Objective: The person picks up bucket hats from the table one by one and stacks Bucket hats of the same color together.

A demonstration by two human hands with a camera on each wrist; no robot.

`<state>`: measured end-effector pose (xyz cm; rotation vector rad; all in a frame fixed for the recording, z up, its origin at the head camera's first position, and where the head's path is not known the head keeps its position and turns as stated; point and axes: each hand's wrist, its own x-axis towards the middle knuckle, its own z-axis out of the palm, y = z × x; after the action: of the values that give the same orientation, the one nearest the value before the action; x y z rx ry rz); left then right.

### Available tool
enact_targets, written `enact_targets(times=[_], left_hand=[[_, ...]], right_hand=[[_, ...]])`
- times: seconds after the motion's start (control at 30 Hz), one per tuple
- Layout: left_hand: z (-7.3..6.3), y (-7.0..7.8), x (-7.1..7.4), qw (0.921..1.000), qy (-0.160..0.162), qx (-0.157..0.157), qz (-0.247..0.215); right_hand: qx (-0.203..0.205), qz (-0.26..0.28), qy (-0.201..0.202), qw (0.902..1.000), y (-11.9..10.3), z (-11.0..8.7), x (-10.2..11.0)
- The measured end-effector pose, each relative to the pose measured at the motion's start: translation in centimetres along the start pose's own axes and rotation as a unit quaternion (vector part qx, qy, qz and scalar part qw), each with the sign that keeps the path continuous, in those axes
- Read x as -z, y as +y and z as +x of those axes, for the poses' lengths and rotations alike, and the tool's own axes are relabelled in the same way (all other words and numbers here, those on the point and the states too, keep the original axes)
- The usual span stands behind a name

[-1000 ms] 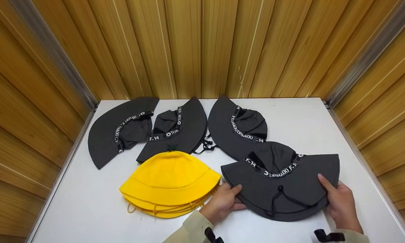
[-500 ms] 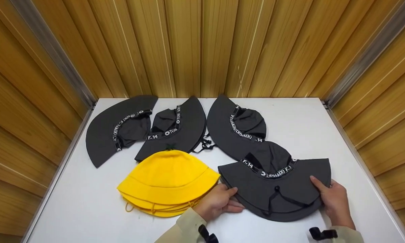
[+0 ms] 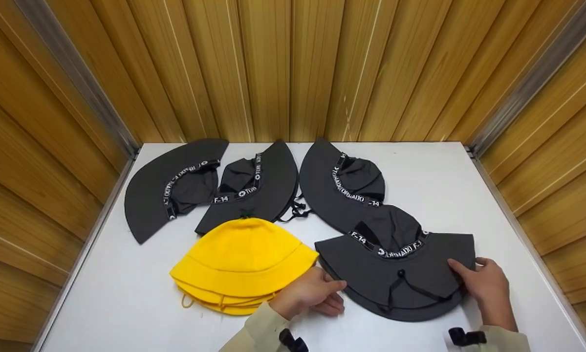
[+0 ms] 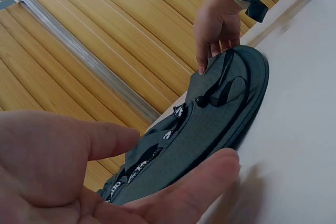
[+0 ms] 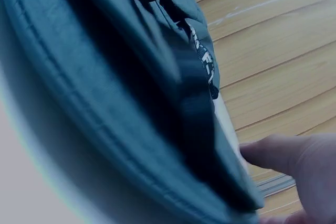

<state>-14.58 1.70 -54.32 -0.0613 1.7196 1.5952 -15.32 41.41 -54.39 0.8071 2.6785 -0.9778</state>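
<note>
A dark grey bucket hat (image 3: 420, 274) with a lettered band and a black cord lies folded on the white table at the right front. Its lower brim layer shows below the upper one. My left hand (image 3: 312, 293) is at its left brim edge, thumb and fingers spread with nothing between them in the left wrist view. At the right edge my right hand (image 3: 486, 286) has its thumb over the brim and its fingers beside the edge. In the right wrist view that thumb (image 5: 273, 153) stands off the cloth.
Close to my left hand is a stack of yellow bucket hats (image 3: 246, 259) with thin cords. Behind are more dark hats: one at far left (image 3: 148, 195), one in the middle (image 3: 283, 181), one right of it (image 3: 317, 181). Wood-patterned walls (image 3: 317, 68) enclose the table (image 3: 107, 293).
The dark hat's right side has come down and slightly left. My left hand has drawn back left and let go of the brim; my right hand has loosened at the edge.
</note>
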Motion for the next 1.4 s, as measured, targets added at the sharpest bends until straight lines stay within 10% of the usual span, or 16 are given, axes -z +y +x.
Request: enact_targets(times=[0.3, 0.43, 0.53, 0.77, 0.93, 1.13, 1.4], left_hand=[[-0.2, 0.8, -0.8, 0.9971, 0.020, -0.061, 0.041], [0.6, 1.4, -1.6, 0.9758, 0.066, -0.157, 0.137], [1.2, 1.6, -2.4, 0.9292, 0.114, -0.226, 0.270], [3.4, 1.3, -5.0, 0.7654, 0.180, -0.299, 0.541], [5.0, 0.1, -6.0, 0.7165, 0.157, -0.292, 0.614], [6.0, -0.6, -6.3, 0.7016, 0.152, -0.275, 0.640], [6.4, 0.1, -6.6, 0.7253, 0.129, -0.247, 0.630]], right_hand=[[0.019, -0.079, 0.026, 0.9964, -1.7, -0.9, -0.2], [0.029, -0.077, 0.038, 0.9958, -3.4, -1.4, 0.1], [0.054, -0.075, 0.042, 0.9949, -5.0, -1.6, 0.3], [0.139, -0.058, 0.059, 0.9869, -9.2, -1.3, -0.6], [0.208, -0.050, 0.055, 0.9752, -12.5, -0.6, -1.9], [0.266, -0.046, 0.032, 0.9622, -16.2, 1.7, -3.8], [0.241, -0.098, -0.001, 0.9655, -19.8, 5.5, -5.7]])
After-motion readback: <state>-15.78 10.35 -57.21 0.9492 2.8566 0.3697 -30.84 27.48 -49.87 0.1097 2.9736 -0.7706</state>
